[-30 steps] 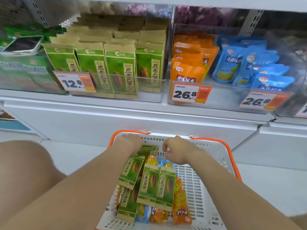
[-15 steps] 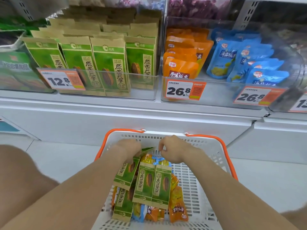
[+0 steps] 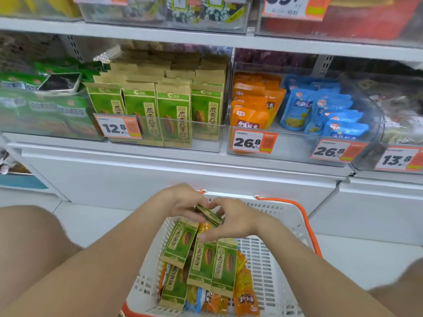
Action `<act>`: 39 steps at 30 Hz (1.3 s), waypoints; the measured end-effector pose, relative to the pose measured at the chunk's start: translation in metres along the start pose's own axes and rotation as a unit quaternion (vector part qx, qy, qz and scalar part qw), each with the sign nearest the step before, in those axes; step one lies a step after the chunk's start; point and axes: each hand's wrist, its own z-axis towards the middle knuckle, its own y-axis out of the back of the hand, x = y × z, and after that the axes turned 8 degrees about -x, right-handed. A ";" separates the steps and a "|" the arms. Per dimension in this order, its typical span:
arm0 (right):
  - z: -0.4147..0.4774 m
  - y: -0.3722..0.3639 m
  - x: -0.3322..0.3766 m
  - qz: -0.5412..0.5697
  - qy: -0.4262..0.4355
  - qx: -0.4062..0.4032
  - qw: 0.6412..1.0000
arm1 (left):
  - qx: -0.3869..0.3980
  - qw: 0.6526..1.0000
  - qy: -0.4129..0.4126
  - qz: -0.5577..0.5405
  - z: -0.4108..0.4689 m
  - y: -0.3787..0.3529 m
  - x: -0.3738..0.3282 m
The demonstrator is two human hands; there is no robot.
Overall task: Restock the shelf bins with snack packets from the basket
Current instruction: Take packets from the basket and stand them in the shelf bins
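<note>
One green packet (image 3: 209, 215) pinched by left hand (image 3: 180, 200) and right hand (image 3: 235, 220); four more in basket (image 3: 274, 209).

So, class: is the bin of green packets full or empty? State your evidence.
Well stocked: the green packets stand upright, four across, in rows filling the clear bin front to back.

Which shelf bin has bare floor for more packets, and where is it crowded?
Bare floor shows at the front of the right bin, bordered by the orange packets, the blue packets and the front wall. The green-packet bin is crowded, four packets across its front. In the basket, the mesh right of the pile is bare.
</note>
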 end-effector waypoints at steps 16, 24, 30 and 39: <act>-0.027 0.046 0.045 0.248 0.029 -0.263 0.932 | -0.168 0.914 -0.359 -0.091 -0.062 -0.002 -0.040; -0.035 0.077 0.081 0.199 0.086 -0.365 0.906 | -0.218 0.850 -0.446 -0.174 -0.087 0.010 -0.072; -0.035 0.118 0.107 0.068 0.154 -0.543 0.822 | -0.395 0.788 -0.455 -0.125 -0.082 0.034 -0.095; -0.005 0.162 0.141 0.014 0.210 -0.587 0.782 | -0.480 0.715 -0.407 0.306 -0.078 0.068 -0.111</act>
